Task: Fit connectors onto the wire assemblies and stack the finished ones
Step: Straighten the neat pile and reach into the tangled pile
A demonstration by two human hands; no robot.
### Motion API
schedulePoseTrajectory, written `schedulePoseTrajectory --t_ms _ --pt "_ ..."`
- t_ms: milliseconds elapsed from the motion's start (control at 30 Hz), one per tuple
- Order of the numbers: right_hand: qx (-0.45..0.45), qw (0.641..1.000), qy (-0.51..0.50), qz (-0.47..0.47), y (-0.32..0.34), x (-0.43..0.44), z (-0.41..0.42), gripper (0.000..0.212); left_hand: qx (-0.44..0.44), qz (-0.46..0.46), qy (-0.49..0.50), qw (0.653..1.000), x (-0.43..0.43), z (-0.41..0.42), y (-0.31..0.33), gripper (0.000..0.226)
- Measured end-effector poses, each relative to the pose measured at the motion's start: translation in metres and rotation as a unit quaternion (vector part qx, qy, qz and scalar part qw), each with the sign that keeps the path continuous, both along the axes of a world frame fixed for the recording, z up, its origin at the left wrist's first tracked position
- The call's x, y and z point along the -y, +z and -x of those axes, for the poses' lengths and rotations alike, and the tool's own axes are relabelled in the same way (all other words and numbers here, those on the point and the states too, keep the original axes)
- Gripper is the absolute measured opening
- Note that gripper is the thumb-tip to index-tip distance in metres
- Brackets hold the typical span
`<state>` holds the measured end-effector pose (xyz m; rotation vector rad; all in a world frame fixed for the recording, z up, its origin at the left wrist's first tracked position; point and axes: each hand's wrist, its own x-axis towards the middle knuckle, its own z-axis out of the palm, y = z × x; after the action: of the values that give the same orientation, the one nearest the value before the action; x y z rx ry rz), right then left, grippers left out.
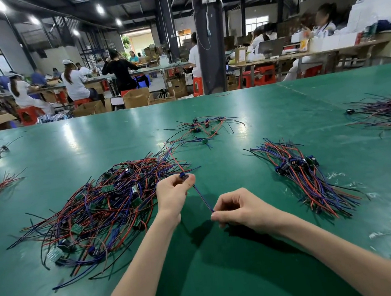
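Connector (183, 176) first: a small blue one, pinched at the fingertips of my left hand (171, 193), just above the table (227, 277) beside the right edge of the tangled heap of wire assemblies (104, 205). My right hand (239, 212) is closed in a pinch on the near end of a blue wire (202, 197) that runs taut up to the connector. A red wire (175, 160) trails from the connector back over the heap.

I judge the step to be seating that blue lead, though I can't tell whether it is home yet. I'd keep the wire in line with the connector, steady the body with the left hand, and test with a light tug, not a yank.

The stack (306, 174) of finished ones lies to the right, well apart from the heap. No bin holds these piles — they lie loose on the table. Cardboard boxes (136, 97) stand beyond the far edge — what is in them I can't tell.
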<state>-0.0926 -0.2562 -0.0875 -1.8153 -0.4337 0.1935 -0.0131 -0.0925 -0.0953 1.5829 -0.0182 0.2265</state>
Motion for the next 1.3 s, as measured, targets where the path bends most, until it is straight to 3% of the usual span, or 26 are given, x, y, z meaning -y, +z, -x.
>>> schedulePoseTrajectory --t_ms 300,500,700,800,1000,1300 --pt "-0.058 0.998 -0.002 0.006 0.001 0.003 0.001 0.011 0.006 -0.025 0.019 0.999 -0.002 -0.009 -0.007 0.016" --pt "-0.1 0.995 -0.008 -0.02 0.001 0.002 -0.004 0.009 -0.01 0.017 0.035 0.999 -0.004 -0.008 -0.003 0.024" --pt "-0.125 0.99 0.064 0.011 0.012 0.013 -0.006 0.04 -0.088 0.089 -0.071 0.99 0.011 0.007 0.005 0.02" --pt "-0.122 0.992 0.028 0.002 0.011 0.019 -0.011 0.046 -0.11 0.088 -0.126 0.982 0.022 0.018 0.006 0.016" --pt "-0.066 0.994 -0.09 -0.014 -0.002 0.018 -0.016 0.016 -0.099 0.098 -0.2 0.97 0.035 0.03 0.003 0.013" --pt "-0.125 0.981 -0.108 -0.101 -0.003 0.015 -0.021 0.018 -0.007 0.005 -0.145 0.989 0.035 0.03 0.004 0.017"
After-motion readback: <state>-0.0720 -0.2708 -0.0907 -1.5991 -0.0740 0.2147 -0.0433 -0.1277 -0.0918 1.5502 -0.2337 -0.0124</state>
